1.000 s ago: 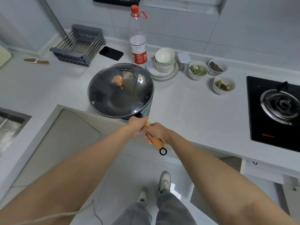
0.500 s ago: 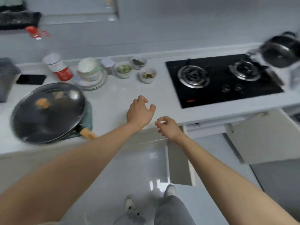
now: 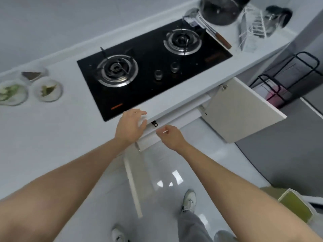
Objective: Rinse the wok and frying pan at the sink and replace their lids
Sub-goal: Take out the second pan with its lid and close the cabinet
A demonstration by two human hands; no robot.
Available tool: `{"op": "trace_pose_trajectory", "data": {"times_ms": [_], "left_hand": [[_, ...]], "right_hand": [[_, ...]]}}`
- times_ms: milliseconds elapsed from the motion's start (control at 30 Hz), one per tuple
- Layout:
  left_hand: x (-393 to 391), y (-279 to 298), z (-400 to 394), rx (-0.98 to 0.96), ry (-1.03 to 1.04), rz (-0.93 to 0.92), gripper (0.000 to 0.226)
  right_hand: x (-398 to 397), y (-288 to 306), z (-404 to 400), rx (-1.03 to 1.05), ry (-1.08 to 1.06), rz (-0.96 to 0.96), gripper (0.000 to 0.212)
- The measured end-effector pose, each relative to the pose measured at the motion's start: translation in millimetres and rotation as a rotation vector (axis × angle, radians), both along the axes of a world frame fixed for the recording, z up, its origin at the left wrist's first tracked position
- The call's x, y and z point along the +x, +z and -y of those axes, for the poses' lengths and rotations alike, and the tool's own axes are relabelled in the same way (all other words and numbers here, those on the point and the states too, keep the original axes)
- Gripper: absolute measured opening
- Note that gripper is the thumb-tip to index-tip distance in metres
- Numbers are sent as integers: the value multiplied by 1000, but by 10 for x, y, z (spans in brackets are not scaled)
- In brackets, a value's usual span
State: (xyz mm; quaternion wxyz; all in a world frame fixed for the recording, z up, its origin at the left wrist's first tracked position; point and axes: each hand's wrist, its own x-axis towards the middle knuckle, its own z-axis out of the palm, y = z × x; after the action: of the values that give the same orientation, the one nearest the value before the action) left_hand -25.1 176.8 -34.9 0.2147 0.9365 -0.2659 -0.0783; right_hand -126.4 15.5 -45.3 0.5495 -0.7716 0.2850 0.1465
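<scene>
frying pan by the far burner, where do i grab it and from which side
Take the frying pan by its long handle, at the brown grip end. That end slants toward the counter's front edge, beside the right burner, so reach with the right hand from the front. A glass lid seems to cover the bowl, so lift level.

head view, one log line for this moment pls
left hand: open, empty | right hand: open, empty | frying pan: lidded, beyond stove
</scene>
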Motion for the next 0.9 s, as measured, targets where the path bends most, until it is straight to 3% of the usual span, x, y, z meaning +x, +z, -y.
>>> {"op": "trace_pose_trajectory", "data": {"times_ms": [200, 367, 533, 600, 700, 900], "left_hand": [[479, -598, 424, 233, -168, 197, 43], [635, -779, 516, 175, -246, 348, 48], [721, -923, 494, 90, -257, 414, 47], [719, -946, 497, 89, -254, 431, 48], [711, -999, 498, 79, -249, 449, 47], [714, -1017, 462, 86, -247, 466, 45]], "right_hand": [[498, -915, 567, -44, 81, -84, 39], [876, -1766, 567, -59, 122, -120, 43], [1373, -2790, 456, -61, -14, -116, 54], [1530, -3120, 362, 75, -105, -127, 47], [1646, -3402, 168, 366, -264, -96, 8], [1408, -3383, -32, 585, -446, -7, 19]]}}
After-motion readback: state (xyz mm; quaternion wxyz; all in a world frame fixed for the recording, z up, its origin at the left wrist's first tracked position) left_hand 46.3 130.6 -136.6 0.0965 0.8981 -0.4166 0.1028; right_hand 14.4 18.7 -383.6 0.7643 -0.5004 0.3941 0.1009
